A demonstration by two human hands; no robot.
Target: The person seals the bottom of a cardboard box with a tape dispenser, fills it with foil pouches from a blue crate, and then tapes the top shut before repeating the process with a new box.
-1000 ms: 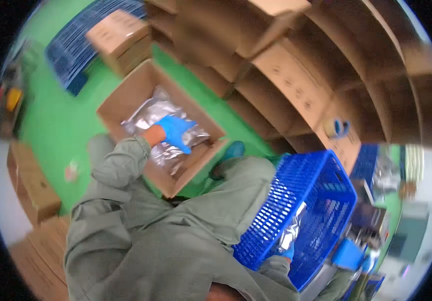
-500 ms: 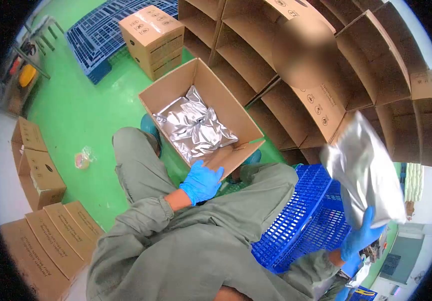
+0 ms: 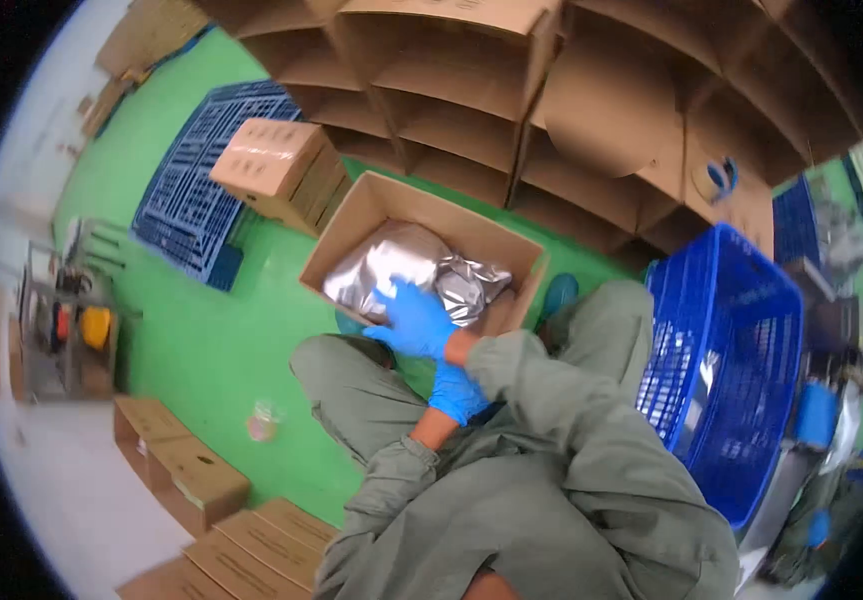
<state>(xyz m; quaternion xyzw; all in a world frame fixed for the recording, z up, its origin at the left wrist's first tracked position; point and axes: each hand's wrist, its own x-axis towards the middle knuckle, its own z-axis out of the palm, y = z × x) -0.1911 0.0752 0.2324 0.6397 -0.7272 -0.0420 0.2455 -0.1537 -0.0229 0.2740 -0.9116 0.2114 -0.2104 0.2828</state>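
Note:
An open cardboard box (image 3: 421,205) stands on the green floor in front of my knees. Silver foil bags lie in it. My right hand (image 3: 413,318), in a blue glove, reaches across my body into the box and grips the near edge of the top foil bag (image 3: 391,265). A second crumpled foil bag (image 3: 473,285) lies to its right. My left hand (image 3: 456,393), also gloved, sits just below the box's near edge, under my right forearm. Its fingers are partly hidden by the sleeve.
A blue plastic crate (image 3: 741,330) stands at my right. Open cardboard cells (image 3: 451,110) stacked like shelves fill the back, one bearing a tape roll (image 3: 716,180). A closed carton (image 3: 276,165) rests on a blue pallet (image 3: 191,200). More cartons (image 3: 181,470) lie at lower left.
My right hand swung the foil bag from above the blue crate over into the cardboard box. My left hand slid off the box flap and now lies beneath the right forearm.

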